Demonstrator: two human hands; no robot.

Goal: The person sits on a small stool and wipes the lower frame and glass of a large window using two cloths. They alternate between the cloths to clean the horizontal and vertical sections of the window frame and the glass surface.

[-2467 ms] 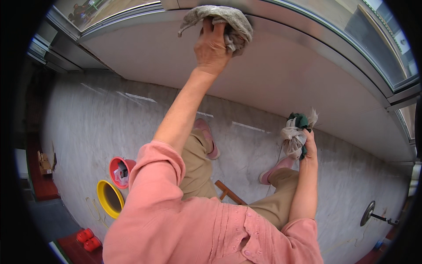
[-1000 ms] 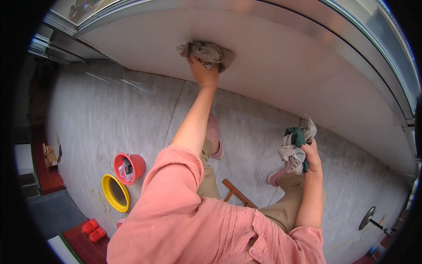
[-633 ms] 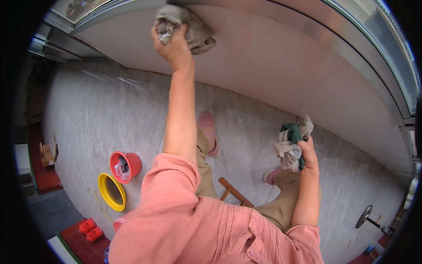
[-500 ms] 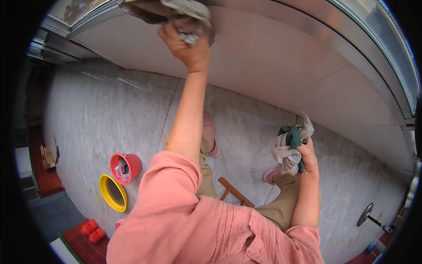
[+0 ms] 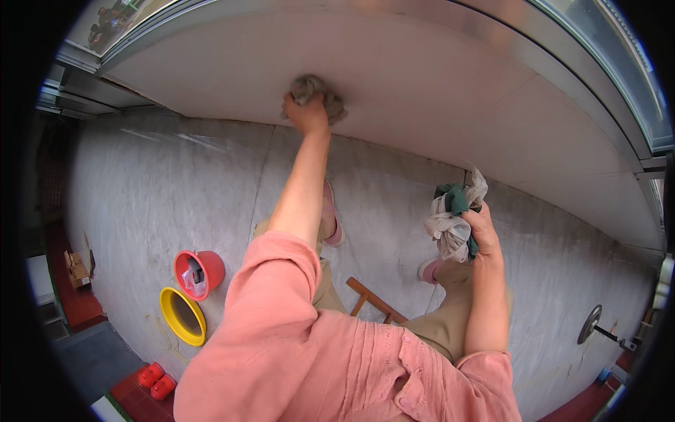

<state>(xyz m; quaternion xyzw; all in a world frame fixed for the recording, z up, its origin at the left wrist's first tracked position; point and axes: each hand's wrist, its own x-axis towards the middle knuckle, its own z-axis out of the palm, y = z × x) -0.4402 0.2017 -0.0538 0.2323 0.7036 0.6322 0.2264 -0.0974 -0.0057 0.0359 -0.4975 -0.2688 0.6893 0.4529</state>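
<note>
My left hand (image 5: pixel 306 114) is stretched far out and presses a crumpled grey cloth (image 5: pixel 313 90) flat against the pale wall panel (image 5: pixel 450 84) below a window frame. My right hand (image 5: pixel 482 228) is held closer to my body, shut around a bundle of white and green rags (image 5: pixel 451 216). I stand high above the grey floor (image 5: pixel 140 190), with my pink shoes and a wooden stool or ladder top (image 5: pixel 373 301) visible under me.
A red bucket (image 5: pixel 198 271) and a yellow basin (image 5: pixel 182 316) sit on the floor at lower left, with red items (image 5: pixel 157 380) near them. A metal window frame (image 5: pixel 605 77) runs along the top right. A round dark object on a rod (image 5: pixel 594 325) lies at the right.
My left hand has drawn the grey cloth down the wall panel from near the window frame. My right hand with the rag bundle stays almost still.
</note>
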